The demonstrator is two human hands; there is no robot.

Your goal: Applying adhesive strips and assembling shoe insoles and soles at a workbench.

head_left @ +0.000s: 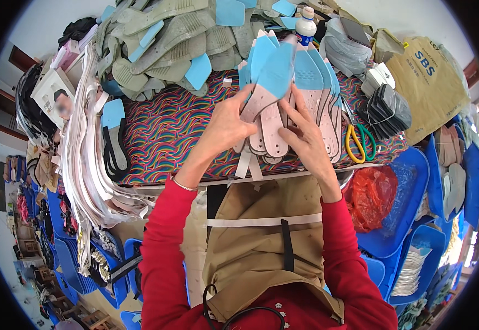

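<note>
A pink insole with a light-blue front [277,77] lies tilted across a fanned row of similar insoles [309,71] at the table's near edge. My left hand [226,124] is closed on its left side, with the thumb near the pink heel end. The blue tip looks smeared by motion. My right hand [307,135] has its fingers stretched apart, the fingertips touching the tilted insole's right edge. Its thumb rests by the pink heel of an upright insole [273,135] underneath. Some of the row is hidden behind the tilted insole and my fingers.
Grey-green insoles [184,41] heap at the back. Scissors with yellow and green handles [359,143] lie right of the row, near tied black pieces [388,113]. White strips [83,165] hang at left. A blue bin [410,181] holding a red bag [371,198] stands right.
</note>
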